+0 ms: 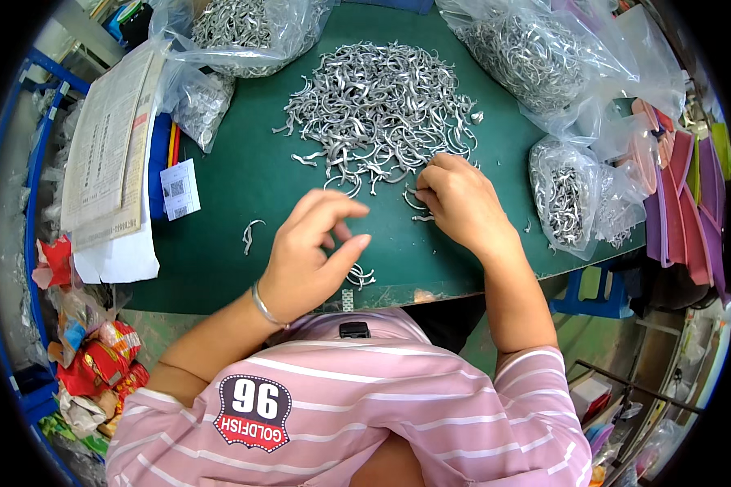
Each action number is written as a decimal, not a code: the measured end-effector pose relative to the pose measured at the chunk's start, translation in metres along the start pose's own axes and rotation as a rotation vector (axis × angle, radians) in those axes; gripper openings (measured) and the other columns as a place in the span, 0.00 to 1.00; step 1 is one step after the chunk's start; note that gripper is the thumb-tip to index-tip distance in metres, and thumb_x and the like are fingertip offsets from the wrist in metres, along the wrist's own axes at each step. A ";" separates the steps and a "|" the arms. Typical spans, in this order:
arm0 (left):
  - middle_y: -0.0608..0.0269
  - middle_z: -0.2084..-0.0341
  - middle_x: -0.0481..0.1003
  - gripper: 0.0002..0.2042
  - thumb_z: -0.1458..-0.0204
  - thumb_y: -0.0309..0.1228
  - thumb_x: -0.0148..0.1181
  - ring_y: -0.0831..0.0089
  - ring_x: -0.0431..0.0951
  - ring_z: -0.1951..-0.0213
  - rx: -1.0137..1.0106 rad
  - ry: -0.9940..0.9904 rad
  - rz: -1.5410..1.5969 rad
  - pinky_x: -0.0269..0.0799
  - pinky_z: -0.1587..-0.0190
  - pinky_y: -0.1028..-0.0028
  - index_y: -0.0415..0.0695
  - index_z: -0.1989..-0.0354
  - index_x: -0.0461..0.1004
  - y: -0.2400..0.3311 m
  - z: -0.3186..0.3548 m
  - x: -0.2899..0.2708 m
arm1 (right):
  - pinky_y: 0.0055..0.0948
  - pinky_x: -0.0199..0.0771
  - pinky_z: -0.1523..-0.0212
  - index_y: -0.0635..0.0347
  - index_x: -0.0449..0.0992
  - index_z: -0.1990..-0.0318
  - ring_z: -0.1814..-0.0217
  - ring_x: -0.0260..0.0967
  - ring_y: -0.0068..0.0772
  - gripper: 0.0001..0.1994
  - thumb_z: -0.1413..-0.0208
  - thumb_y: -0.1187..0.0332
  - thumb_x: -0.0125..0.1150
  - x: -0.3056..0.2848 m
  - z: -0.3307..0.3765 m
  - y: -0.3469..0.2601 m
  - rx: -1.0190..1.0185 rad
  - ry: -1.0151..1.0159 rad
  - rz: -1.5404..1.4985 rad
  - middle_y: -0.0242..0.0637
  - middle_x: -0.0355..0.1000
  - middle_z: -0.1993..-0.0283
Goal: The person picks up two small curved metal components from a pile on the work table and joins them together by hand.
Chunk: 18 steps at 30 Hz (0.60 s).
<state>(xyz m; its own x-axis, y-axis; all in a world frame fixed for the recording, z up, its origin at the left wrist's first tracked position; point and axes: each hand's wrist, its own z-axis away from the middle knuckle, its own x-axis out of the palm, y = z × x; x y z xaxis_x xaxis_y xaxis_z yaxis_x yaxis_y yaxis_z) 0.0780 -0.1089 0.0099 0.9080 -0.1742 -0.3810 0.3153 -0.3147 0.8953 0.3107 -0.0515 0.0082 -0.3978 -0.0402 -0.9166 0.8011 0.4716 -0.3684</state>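
Observation:
A big heap of small curved silver-grey metal pieces (pixel 382 105) lies on the green tabletop (pixel 211 264). At the heap's near right edge my right hand (pixel 465 203) has its fingers bent down and pinched on a curved metal piece (pixel 410 196); the fingertips are partly hidden. My left hand (pixel 309 256), with a bracelet on its wrist, hovers in front of the heap, thumb and fingers apart and slightly blurred, holding nothing visible. Just beyond its thumb, by the table's front edge, a few metal pieces (pixel 361 277) lie together. One loose piece (pixel 250 235) rests farther left.
Clear plastic bags of metal pieces stand at the far left (pixel 244 40), far right (pixel 536 61) and right (pixel 567 195). Printed papers (pixel 110 154) hang over the left side. Purple and pink strips (pixel 686 195) are beyond the right edge, with a blue stool (pixel 594 290) below.

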 end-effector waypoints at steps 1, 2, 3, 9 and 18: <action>0.56 0.56 0.70 0.18 0.56 0.21 0.68 0.70 0.75 0.64 0.019 -0.054 -0.135 0.71 0.63 0.74 0.39 0.55 0.72 0.006 -0.008 0.000 | 0.42 0.72 0.56 0.62 0.77 0.71 0.57 0.71 0.47 0.02 0.52 0.74 0.62 0.000 0.000 0.000 0.005 -0.020 0.027 0.41 0.72 0.66; 0.55 0.56 0.70 0.19 0.57 0.21 0.68 0.66 0.75 0.62 0.081 -0.046 -0.287 0.71 0.60 0.71 0.39 0.54 0.72 0.003 -0.015 0.000 | 0.42 0.72 0.56 0.62 0.77 0.71 0.57 0.71 0.48 0.02 0.52 0.74 0.62 -0.003 -0.003 -0.001 0.026 -0.016 0.010 0.41 0.72 0.66; 0.54 0.56 0.70 0.21 0.58 0.22 0.68 0.62 0.74 0.59 0.143 -0.039 -0.440 0.71 0.58 0.68 0.39 0.53 0.72 -0.003 -0.023 0.002 | 0.42 0.72 0.56 0.61 0.77 0.71 0.57 0.71 0.48 0.02 0.52 0.74 0.62 -0.007 -0.006 -0.004 0.047 -0.013 -0.006 0.42 0.72 0.66; 0.56 0.66 0.70 0.12 0.59 0.23 0.63 0.53 0.71 0.62 0.268 -0.022 -0.822 0.69 0.62 0.57 0.43 0.66 0.69 -0.033 -0.062 0.020 | 0.43 0.72 0.58 0.63 0.76 0.69 0.58 0.71 0.49 0.06 0.54 0.73 0.66 0.003 -0.022 -0.001 0.058 0.220 0.125 0.44 0.71 0.66; 0.51 0.73 0.73 0.08 0.59 0.20 0.59 0.50 0.75 0.67 0.312 0.005 -0.632 0.72 0.63 0.57 0.41 0.68 0.71 -0.046 -0.073 0.010 | 0.43 0.70 0.57 0.60 0.77 0.66 0.60 0.68 0.49 0.07 0.55 0.78 0.64 0.024 -0.028 0.008 -0.034 0.329 -0.124 0.42 0.69 0.67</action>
<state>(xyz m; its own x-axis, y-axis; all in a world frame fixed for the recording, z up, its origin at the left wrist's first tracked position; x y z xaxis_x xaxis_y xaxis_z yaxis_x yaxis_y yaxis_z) 0.0931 -0.0278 -0.0179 0.5783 0.1342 -0.8047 0.6899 -0.6070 0.3945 0.2950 -0.0242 -0.0127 -0.6186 0.1844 -0.7638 0.7244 0.5103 -0.4635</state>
